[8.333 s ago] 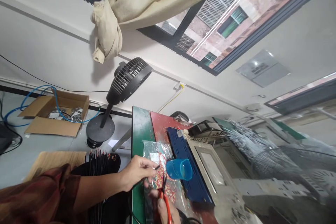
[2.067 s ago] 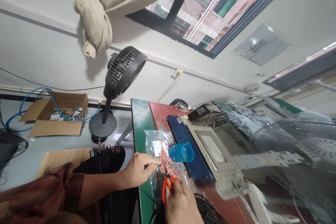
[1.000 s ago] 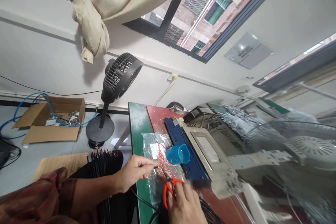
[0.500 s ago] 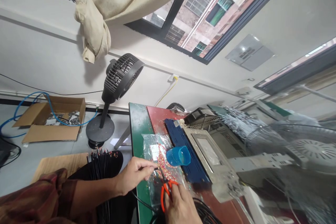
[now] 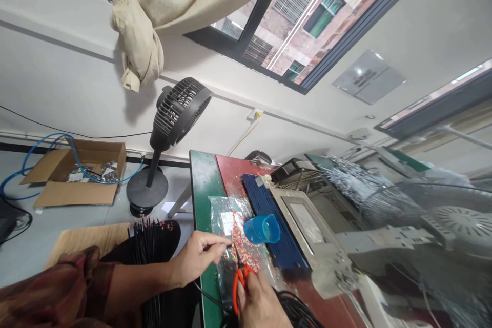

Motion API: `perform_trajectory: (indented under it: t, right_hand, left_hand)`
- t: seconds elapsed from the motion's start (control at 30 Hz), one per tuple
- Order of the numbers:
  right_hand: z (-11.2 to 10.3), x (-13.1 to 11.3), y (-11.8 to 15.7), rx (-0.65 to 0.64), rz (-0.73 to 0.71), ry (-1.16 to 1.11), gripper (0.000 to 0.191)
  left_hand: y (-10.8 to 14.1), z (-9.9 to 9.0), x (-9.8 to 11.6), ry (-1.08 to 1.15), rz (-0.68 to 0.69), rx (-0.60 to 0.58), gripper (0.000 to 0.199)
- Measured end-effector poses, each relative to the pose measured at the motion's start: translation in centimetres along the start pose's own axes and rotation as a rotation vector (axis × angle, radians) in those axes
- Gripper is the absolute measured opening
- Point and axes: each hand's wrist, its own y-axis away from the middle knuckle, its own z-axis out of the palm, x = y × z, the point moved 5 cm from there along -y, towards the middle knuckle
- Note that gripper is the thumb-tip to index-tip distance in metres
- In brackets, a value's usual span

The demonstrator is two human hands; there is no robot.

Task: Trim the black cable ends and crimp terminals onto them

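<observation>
My left hand (image 5: 200, 257) pinches the end of a black cable (image 5: 207, 293) between thumb and forefinger, over the table's near edge. In my right hand (image 5: 263, 301) is a pair of pliers with orange handles (image 5: 237, 289). Their dark jaws (image 5: 236, 252) point away from me and sit right by the cable end. Whether the jaws touch it is too small to tell. Below lies a clear plastic bag (image 5: 216, 210) strewn with small red and yellow bits (image 5: 243, 252). A blue translucent cup (image 5: 258, 229) lies tilted just beyond the pliers.
A dark blue panel (image 5: 282, 248) and a beige machine (image 5: 321, 261) stand right of the cup. Coiled black cables (image 5: 295, 307) lie by my right hand. A bundle of black cables (image 5: 143, 246) rests on my lap. Beyond are a fan (image 5: 179, 110) and a cardboard box (image 5: 75, 197).
My right hand and the pliers have shifted slightly left, and the handles have turned a little. My left hand stays nearly in place, still pinching the cable.
</observation>
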Motion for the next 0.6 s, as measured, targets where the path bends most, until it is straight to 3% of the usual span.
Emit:
perform_trajectory:
  t: [0.07,0.23,0.33,0.47,0.6]
  right_hand:
    - [0.2,0.6,-0.1,-0.050,0.122,-0.149,0.042]
    - [1.4,2.0,-0.4,-0.173,0.401,-0.807,0.040]
    - [1.8,2.6,-0.6,-0.213,0.548,-1.084,0.042]
    - [1.6,2.0,-0.7,-0.320,0.606,-1.225,0.040]
    - [1.0,1.1,-0.7,-0.298,0.627,-1.260,0.039]
  left_hand:
    - [0.0,0.0,0.1,0.056,-0.023,0.003,0.047]
    - [-0.1,0.2,0.0,0.152,-0.075,-0.017,0.048]
    - [-0.1,0.2,-0.1,0.153,-0.084,-0.039,0.044]
    - [0.1,0.4,-0.2,0.140,-0.063,-0.078,0.039]
    - [0.3,0.6,0.0,0.150,-0.024,-0.096,0.039]
